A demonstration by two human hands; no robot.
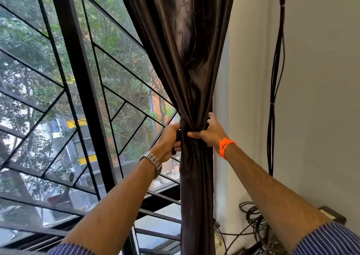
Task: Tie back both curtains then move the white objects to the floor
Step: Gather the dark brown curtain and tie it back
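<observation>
You are working on the first step, tying back the dark brown satin curtain (187, 60). It is hanging at the right edge of the black-barred window (78, 79), just beside the off-white wall (311, 99). Your left hand (168, 140) is curling round what looks like a dark fabric tie-back band (184, 125) on the curtain's window side. Your right hand (211, 132) is pinching the gathered cloth, with the thumb across the front and the fingers reaching behind it.

The curtain's long axis is running vertically. It is fanning wide overhead toward the upper left, narrowing to a tight waist between your hands, and dropping straight down below them. I cannot tell whether the band is already fastened.

As I judge it, the next move is calling for you to draw the band snug round that waist and secure it, with your right hand bunching the folds. Neither the second curtain nor the white objects are showing here.
</observation>
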